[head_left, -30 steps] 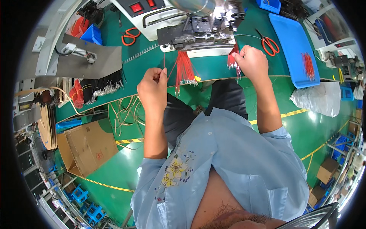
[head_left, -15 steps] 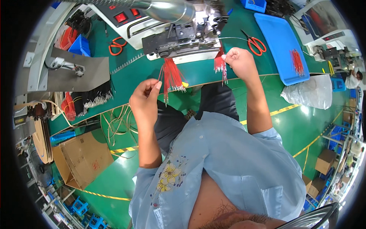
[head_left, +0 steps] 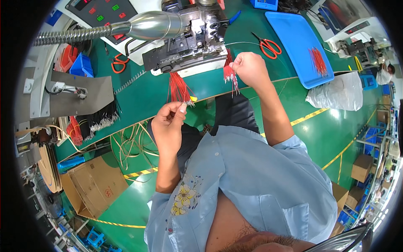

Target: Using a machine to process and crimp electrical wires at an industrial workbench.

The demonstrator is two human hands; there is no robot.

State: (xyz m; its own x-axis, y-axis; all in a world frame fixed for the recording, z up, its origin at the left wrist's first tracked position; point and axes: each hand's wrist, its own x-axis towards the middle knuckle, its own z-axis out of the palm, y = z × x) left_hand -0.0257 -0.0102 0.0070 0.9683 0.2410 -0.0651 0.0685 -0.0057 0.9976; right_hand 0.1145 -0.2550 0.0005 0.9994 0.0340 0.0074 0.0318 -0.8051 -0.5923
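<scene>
A black metal bench machine [head_left: 180, 52] with a white base stands on the green table. Red wires with metal tips hang in a bundle [head_left: 178, 87] from its left front side, past the table edge. My left hand [head_left: 168, 128] is pinched at the lower tips of this bundle, thumb against forefinger. A smaller bunch of red wires [head_left: 229, 74] hangs at the machine's right end. There my right hand [head_left: 252, 70] is closed in a pinch beside the wires; what lies between its fingertips is mostly hidden. A small yellow piece [head_left: 193, 99] shows by the left bundle.
Right of the machine lie red-handled scissors [head_left: 269, 48] and a blue tray [head_left: 300, 54] holding red wires [head_left: 318, 62]. Another pair of scissors [head_left: 120, 64] is at left. A flexible metal lamp [head_left: 153, 25] arches above. Black wires [head_left: 103, 119] hang at the left edge, above a cardboard box [head_left: 94, 185].
My left hand has moved lower relative to the machine, from the bundle's left side to its lower tips. My right hand stays by the right bunch. The view has shifted.
</scene>
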